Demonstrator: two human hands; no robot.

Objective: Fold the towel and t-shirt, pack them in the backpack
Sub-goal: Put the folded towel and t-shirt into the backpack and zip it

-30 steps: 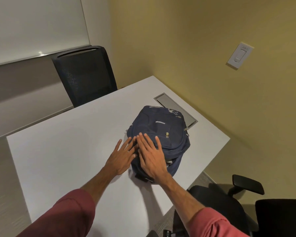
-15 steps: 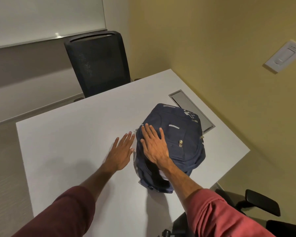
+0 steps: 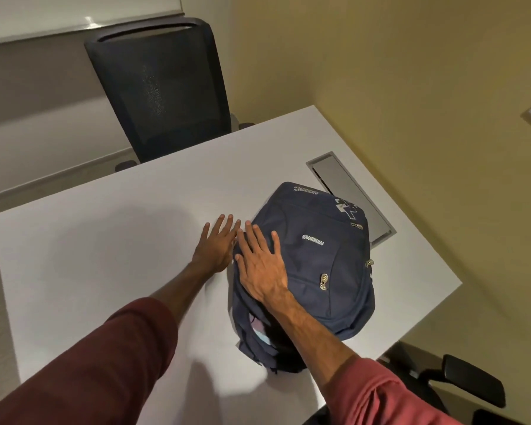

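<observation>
A navy blue backpack [image 3: 325,265] lies flat on the white table [image 3: 105,256], front pockets up, near the table's right edge. My right hand [image 3: 261,265] rests flat on its left side with fingers spread. On the table just left of the backpack lies my left hand [image 3: 216,246], palm down and fingers apart, touching the bag's edge. At the near end of the backpack a gap shows a bit of light pink and blue cloth [image 3: 259,331] inside. No towel or t-shirt lies on the table.
A black mesh office chair [image 3: 163,87] stands at the table's far side. A grey cable hatch [image 3: 347,191] is set into the table behind the backpack. Another dark chair [image 3: 460,384] sits at the near right corner. A yellow wall runs along the right.
The view has shifted so the backpack sits further right and lower in frame. My left hand slid off the backpack onto the table beside it; my right hand stays flat on the bag.
</observation>
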